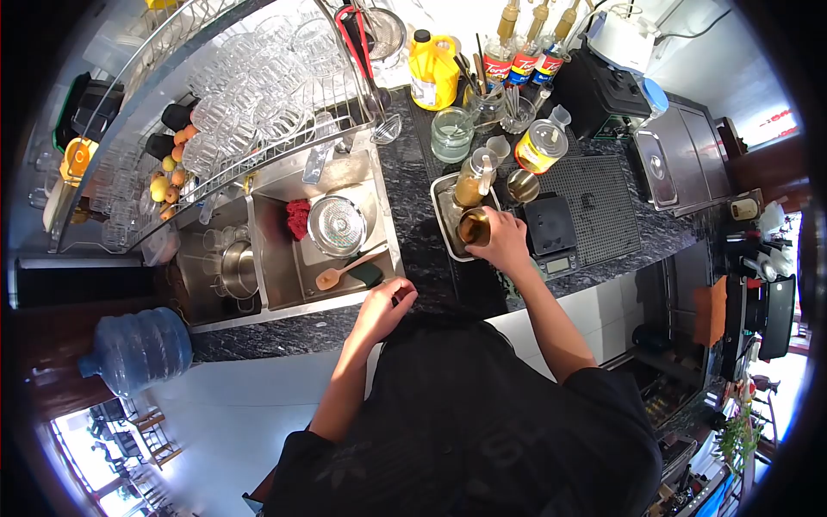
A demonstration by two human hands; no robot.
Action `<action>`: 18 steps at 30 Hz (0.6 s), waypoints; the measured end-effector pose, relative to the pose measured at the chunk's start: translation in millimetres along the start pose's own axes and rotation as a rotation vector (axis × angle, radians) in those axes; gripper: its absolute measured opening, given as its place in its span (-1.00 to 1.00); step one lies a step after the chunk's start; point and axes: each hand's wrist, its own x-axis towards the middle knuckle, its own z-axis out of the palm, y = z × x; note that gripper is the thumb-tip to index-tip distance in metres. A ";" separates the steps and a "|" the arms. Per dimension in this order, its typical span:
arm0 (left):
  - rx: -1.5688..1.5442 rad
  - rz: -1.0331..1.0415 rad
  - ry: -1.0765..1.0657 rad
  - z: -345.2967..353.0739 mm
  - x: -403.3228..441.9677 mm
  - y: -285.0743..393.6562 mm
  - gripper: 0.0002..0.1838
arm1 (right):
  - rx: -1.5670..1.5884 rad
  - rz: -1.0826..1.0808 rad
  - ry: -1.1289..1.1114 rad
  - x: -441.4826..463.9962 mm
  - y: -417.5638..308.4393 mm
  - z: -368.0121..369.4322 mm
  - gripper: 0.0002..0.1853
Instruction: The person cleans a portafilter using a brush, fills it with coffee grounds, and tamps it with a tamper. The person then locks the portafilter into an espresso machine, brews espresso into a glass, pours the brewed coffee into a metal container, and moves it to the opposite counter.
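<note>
My right hand [502, 243] is wrapped round a small glass [475, 227] with brown liquid in it. The glass is over the near part of a metal tray [445, 187]. Just behind it stands a clear glass jug [469, 186] with brown contents. Over the front right edge of the sink [392, 250], my left hand [388, 308] has its fingers loosely curled, with no object visible in them. A wooden spoon [330, 277] and a dark green sponge [368, 274] lie in the sink close to that hand.
A black scale [550, 226], a metal cup [522, 185] and a yellow can [542, 146] stand right of the tray. Behind are a glass jar [452, 135], a yellow jug [433, 73] and syrup bottles [524, 65]. A strainer [337, 226] lies in the sink, below a glass-filled rack [233, 164].
</note>
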 end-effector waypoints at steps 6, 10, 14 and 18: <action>-0.008 0.006 0.001 1.9 1.2 -2.7 -0.86 | 0.024 -0.073 -0.003 -1.3 -0.8 -1.7 -0.11; -0.007 0.013 -0.004 0.9 0.3 -3.9 -0.86 | 0.039 -0.057 0.029 2.1 5.0 3.8 -0.10; -0.005 0.012 0.001 1.7 1.1 -4.1 -0.86 | 0.054 -0.089 0.010 -0.3 1.5 -2.4 -0.12; 0.006 -0.007 -0.008 0.7 -0.7 -2.6 -0.86 | -0.005 -0.048 0.061 2.3 4.4 4.0 -0.11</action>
